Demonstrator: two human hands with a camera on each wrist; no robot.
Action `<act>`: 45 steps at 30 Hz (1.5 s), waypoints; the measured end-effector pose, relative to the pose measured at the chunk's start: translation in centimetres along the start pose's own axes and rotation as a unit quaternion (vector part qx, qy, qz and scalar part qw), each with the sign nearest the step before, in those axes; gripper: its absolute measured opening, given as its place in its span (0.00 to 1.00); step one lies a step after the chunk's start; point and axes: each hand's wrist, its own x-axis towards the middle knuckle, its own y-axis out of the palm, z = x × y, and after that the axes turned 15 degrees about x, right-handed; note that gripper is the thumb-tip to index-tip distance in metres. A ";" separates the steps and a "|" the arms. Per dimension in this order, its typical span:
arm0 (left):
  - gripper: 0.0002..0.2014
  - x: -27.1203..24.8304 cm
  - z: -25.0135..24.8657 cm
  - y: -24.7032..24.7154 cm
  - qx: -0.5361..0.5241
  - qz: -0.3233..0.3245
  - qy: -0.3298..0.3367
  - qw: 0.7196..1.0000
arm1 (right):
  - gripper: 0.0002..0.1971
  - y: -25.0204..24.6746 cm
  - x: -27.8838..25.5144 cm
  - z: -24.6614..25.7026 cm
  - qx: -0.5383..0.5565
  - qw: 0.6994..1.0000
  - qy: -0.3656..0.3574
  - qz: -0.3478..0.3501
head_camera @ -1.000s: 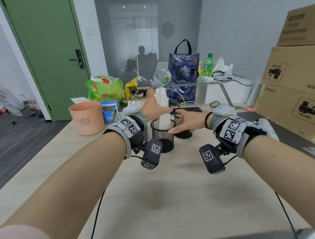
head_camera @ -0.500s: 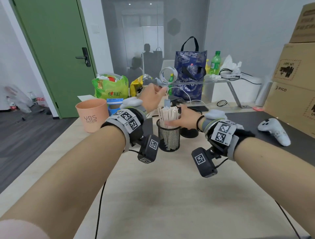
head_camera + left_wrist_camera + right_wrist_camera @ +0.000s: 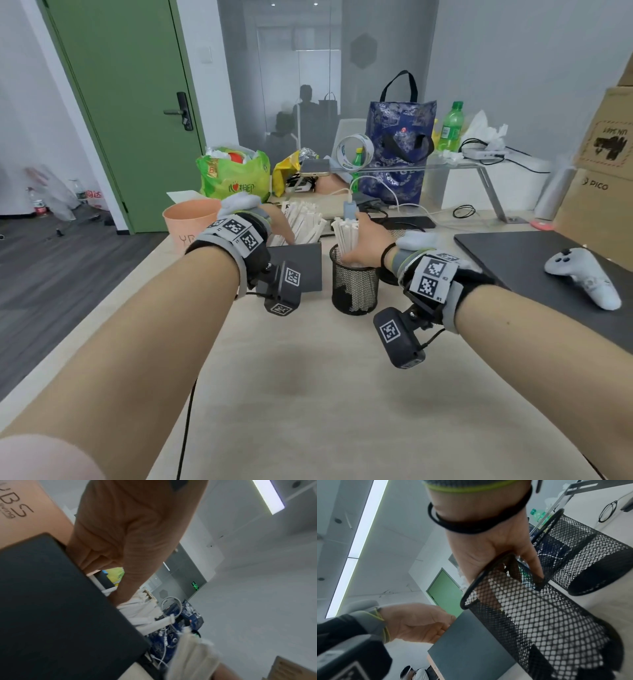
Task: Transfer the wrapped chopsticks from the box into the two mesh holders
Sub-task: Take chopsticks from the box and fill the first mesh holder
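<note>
A dark box [image 3: 301, 265] stands left of centre with wrapped chopsticks [image 3: 305, 219] sticking out of it. My left hand [image 3: 277, 224] reaches down into the box among them. The box wall [image 3: 51, 601] hides its fingertips, so its grasp is unclear. A black mesh holder [image 3: 354, 287] stands right of the box with a bundle of wrapped chopsticks [image 3: 344, 233] upright in it. My right hand [image 3: 363, 240] grips that bundle just above the rim. In the right wrist view the second mesh holder [image 3: 590, 547] stands behind the first [image 3: 539, 622]; I see nothing in it.
An orange cup [image 3: 185, 222] stands left of the box. A white game controller [image 3: 582, 277] lies on a dark mat [image 3: 513, 250] at the right. Bags, a bottle and cables crowd the table's far side. Cardboard boxes [image 3: 603, 171] are stacked at far right.
My left hand let the bundle drop into the holder, rose, then moved left and down into the box. My right hand moved in from beside the holder and took hold of the bundle.
</note>
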 end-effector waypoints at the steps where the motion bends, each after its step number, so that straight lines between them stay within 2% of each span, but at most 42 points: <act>1: 0.30 0.7 -0.3 0.4 -0.017 -0.015 0.011 1.000 | 0.44 -0.2 0.1 -0.1 0.000 1.000 0.004 -0.009; 4: 0.27 1.9 -0.7 1.8 0.022 -0.006 0.037 0.999 | 0.41 -0.2 0.6 -0.6 0.007 1.000 0.001 -0.016; 8: 0.15 4.3 -0.4 3.2 0.009 0.015 0.032 0.999 | 0.41 -0.1 0.9 -0.7 0.011 1.000 -0.005 -0.012; 11: 0.13 6.9 -0.2 3.9 0.020 0.006 0.044 0.999 | 0.43 -0.1 1.1 -1.0 0.016 1.000 -0.005 -0.007; 12: 0.16 7.3 -0.3 4.1 0.036 0.018 0.047 0.998 | 0.43 0.0 1.1 -1.0 0.014 1.000 -0.006 -0.005; 14: 0.23 6.3 -0.4 4.1 -0.002 0.021 0.048 0.999 | 0.40 0.2 1.0 -1.0 0.012 1.000 -0.009 -0.001; 17: 0.28 4.0 -0.6 3.4 -0.065 0.000 0.050 0.997 | 0.36 -0.1 1.1 -0.7 0.014 1.000 -0.016 0.000; 22: 0.24 2.7 0.8 2.9 -0.168 -0.005 0.033 0.985 | 0.35 0.8 1.0 -0.5 0.021 1.000 -0.015 0.005; 28: 0.27 2.4 1.3 1.4 -0.276 -0.075 0.022 0.958 | 0.33 0.2 1.3 -0.9 0.019 1.000 -0.018 -0.002; 32: 0.23 2.2 1.7 1.5 -0.271 -0.056 0.033 0.960 | 0.34 0.2 1.2 -1.2 0.010 1.000 -0.009 0.002; 35: 0.27 2.3 1.6 2.2 -0.264 -0.041 0.033 0.963 | 0.33 0.1 1.1 -1.2 0.012 1.000 -0.010 0.001; 38: 0.21 2.0 1.2 2.2 -0.296 -0.051 0.028 0.953 | 0.34 0.1 1.1 -1.2 0.010 1.000 -0.011 0.001; 42: 0.33 1.8 0.9 2.6 -0.330 -0.087 0.009 0.940 | 0.34 0.1 1.1 -1.2 0.012 1.000 -0.012 0.001; 43: 0.33 1.6 0.7 2.6 -0.313 -0.085 0.015 0.946 | 0.34 0.1 1.1 -1.2 0.014 1.000 -0.012 0.001; 45: 0.26 1.2 0.4 2.6 -0.245 -0.061 0.028 0.967 | 0.34 0.1 1.0 -1.2 0.014 1.000 -0.012 0.001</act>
